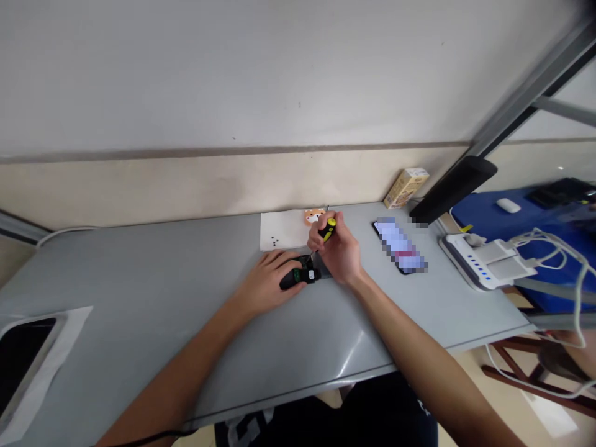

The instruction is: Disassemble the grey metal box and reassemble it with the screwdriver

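Note:
My left hand (pixel 266 282) is closed around a small black device (pixel 298 277) on the grey table, its fingers over the back and thumb along the front. The device is opened up, with a bit of green circuit board and a white square part showing. In my right hand (pixel 342 253) is a screwdriver (pixel 330 227) with a black and yellow handle, held at a slant. Its shaft points down to the device; whether the tip touches a screw is too small to tell. Behind my hands lies a white sheet of paper (pixel 284 226) with several tiny dark bits, probably screws, on it.
On the table (pixel 153 267), a phone (pixel 399 245) lies right of my hand. Farther right are a white power strip (pixel 484 264) with cables, a small carton (pixel 406 188) and a black cylindrical object (pixel 454 189). A tablet-like device (pixel 28 354) lies at the left edge. The wall closes off the back.

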A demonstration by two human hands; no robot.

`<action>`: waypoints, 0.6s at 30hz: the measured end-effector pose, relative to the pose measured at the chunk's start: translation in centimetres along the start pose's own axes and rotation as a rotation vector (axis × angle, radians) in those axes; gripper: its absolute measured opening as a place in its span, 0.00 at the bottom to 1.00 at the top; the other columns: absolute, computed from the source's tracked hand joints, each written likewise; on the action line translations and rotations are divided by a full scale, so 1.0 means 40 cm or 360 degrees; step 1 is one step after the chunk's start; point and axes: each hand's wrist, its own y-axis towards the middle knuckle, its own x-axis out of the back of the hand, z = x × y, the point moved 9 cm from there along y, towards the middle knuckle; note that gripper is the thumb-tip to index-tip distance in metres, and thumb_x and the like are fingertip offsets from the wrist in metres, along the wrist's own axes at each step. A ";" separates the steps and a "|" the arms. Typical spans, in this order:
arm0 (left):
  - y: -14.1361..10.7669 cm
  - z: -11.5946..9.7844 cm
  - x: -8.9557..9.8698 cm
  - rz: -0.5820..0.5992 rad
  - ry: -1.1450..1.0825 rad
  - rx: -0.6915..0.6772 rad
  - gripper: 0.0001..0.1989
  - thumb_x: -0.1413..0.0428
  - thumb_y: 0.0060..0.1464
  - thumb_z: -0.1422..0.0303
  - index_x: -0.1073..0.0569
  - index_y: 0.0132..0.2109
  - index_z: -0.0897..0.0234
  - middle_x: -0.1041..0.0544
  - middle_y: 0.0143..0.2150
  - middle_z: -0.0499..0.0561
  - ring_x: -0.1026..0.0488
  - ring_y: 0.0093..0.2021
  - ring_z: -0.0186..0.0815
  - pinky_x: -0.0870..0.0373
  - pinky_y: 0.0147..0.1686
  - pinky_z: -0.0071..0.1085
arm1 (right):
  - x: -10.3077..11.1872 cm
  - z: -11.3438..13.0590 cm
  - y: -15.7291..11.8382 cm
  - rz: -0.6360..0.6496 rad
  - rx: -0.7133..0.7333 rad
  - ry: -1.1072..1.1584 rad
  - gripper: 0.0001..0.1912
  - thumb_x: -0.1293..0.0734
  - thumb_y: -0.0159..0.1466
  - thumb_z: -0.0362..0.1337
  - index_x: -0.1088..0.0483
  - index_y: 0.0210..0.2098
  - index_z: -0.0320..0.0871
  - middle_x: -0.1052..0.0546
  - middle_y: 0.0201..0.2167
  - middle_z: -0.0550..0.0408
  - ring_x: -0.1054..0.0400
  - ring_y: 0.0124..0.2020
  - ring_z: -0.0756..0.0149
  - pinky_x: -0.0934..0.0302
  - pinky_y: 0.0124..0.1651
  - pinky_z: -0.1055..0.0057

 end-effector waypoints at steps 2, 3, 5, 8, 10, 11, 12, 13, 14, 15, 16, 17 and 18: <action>0.000 0.000 -0.001 0.0005 -0.0011 0.0004 0.12 0.41 0.64 0.60 0.25 0.52 0.56 0.24 0.60 0.51 0.31 0.61 0.46 0.33 0.61 0.48 | -0.002 0.003 0.001 0.0015 0.0006 0.0033 0.25 0.43 0.71 0.60 0.36 0.32 0.47 0.43 0.23 0.59 0.49 0.23 0.69 0.46 0.28 0.72; 0.000 0.000 -0.001 0.0008 -0.0016 0.0006 0.12 0.41 0.64 0.60 0.25 0.52 0.56 0.24 0.60 0.51 0.31 0.61 0.46 0.33 0.62 0.48 | -0.003 0.004 0.001 0.0022 0.0007 0.0050 0.25 0.43 0.72 0.60 0.36 0.32 0.47 0.43 0.24 0.60 0.49 0.23 0.70 0.45 0.28 0.72; 0.001 -0.001 0.001 0.0004 -0.0024 0.0009 0.11 0.41 0.64 0.60 0.24 0.52 0.55 0.24 0.60 0.51 0.31 0.61 0.46 0.33 0.62 0.49 | -0.003 0.005 0.001 0.0019 0.0004 0.0063 0.24 0.43 0.72 0.60 0.36 0.32 0.47 0.42 0.24 0.60 0.49 0.24 0.70 0.45 0.29 0.71; 0.002 -0.002 0.004 -0.0001 -0.0025 0.0007 0.11 0.41 0.64 0.61 0.24 0.52 0.55 0.24 0.60 0.52 0.31 0.61 0.46 0.33 0.62 0.49 | 0.000 0.005 0.000 -0.0008 -0.0010 0.0027 0.24 0.43 0.72 0.60 0.36 0.32 0.47 0.42 0.25 0.60 0.48 0.24 0.70 0.44 0.30 0.70; 0.003 -0.002 0.003 0.0007 -0.0016 0.0004 0.11 0.41 0.64 0.61 0.24 0.52 0.55 0.24 0.60 0.52 0.31 0.61 0.46 0.33 0.62 0.49 | -0.001 0.007 0.000 -0.0009 -0.0008 0.0012 0.24 0.42 0.71 0.60 0.36 0.32 0.47 0.42 0.25 0.60 0.48 0.24 0.70 0.44 0.30 0.70; 0.003 -0.001 0.003 0.0009 -0.0008 0.0005 0.11 0.41 0.64 0.61 0.24 0.52 0.55 0.24 0.60 0.52 0.31 0.61 0.46 0.33 0.62 0.49 | -0.001 0.008 0.000 -0.0007 -0.0005 0.0011 0.24 0.42 0.71 0.59 0.36 0.32 0.47 0.43 0.25 0.60 0.49 0.24 0.70 0.44 0.30 0.70; 0.003 0.000 0.002 0.0009 -0.0001 0.0007 0.11 0.41 0.64 0.61 0.24 0.51 0.55 0.24 0.60 0.52 0.31 0.61 0.46 0.33 0.62 0.49 | -0.002 0.009 0.000 -0.0006 -0.0001 0.0014 0.24 0.42 0.72 0.59 0.36 0.32 0.47 0.43 0.25 0.60 0.49 0.24 0.70 0.44 0.30 0.70; 0.002 0.001 0.001 0.0012 0.0005 0.0008 0.11 0.41 0.64 0.61 0.24 0.51 0.55 0.24 0.60 0.52 0.31 0.61 0.46 0.33 0.62 0.48 | -0.004 0.009 -0.001 -0.0003 0.0002 0.0019 0.24 0.42 0.72 0.59 0.36 0.32 0.47 0.43 0.25 0.60 0.49 0.24 0.70 0.44 0.30 0.70; 0.002 0.001 0.001 0.0013 0.0011 0.0009 0.11 0.41 0.64 0.60 0.24 0.51 0.55 0.24 0.60 0.52 0.31 0.61 0.46 0.33 0.62 0.48 | -0.005 0.009 -0.001 0.0003 0.0009 0.0029 0.24 0.42 0.72 0.59 0.36 0.32 0.47 0.43 0.25 0.60 0.49 0.24 0.69 0.44 0.30 0.70; 0.002 0.002 0.000 0.0015 0.0015 0.0007 0.11 0.41 0.64 0.60 0.24 0.51 0.56 0.24 0.60 0.52 0.31 0.61 0.45 0.33 0.62 0.48 | -0.008 0.009 -0.002 0.0014 0.0015 0.0041 0.23 0.42 0.72 0.58 0.35 0.32 0.47 0.42 0.25 0.60 0.49 0.24 0.69 0.44 0.31 0.70; 0.002 0.001 -0.001 0.0018 0.0016 0.0000 0.11 0.41 0.64 0.60 0.24 0.52 0.56 0.24 0.60 0.51 0.31 0.61 0.45 0.33 0.62 0.48 | -0.010 0.009 -0.003 0.0025 0.0019 0.0052 0.23 0.42 0.72 0.58 0.35 0.32 0.47 0.42 0.25 0.60 0.49 0.24 0.69 0.44 0.31 0.70; 0.002 0.000 -0.001 0.0019 0.0014 -0.0006 0.12 0.41 0.64 0.60 0.25 0.52 0.56 0.24 0.61 0.51 0.31 0.61 0.45 0.33 0.62 0.48 | -0.012 0.008 -0.003 0.0035 0.0020 0.0058 0.22 0.42 0.72 0.57 0.35 0.32 0.47 0.42 0.25 0.60 0.49 0.25 0.69 0.43 0.31 0.70; 0.002 -0.001 -0.001 0.0017 0.0010 -0.0011 0.12 0.41 0.64 0.60 0.25 0.52 0.56 0.24 0.61 0.51 0.31 0.61 0.45 0.33 0.63 0.48 | -0.012 0.006 -0.004 0.0040 0.0017 0.0056 0.22 0.42 0.72 0.57 0.35 0.32 0.47 0.42 0.25 0.60 0.48 0.25 0.69 0.43 0.31 0.70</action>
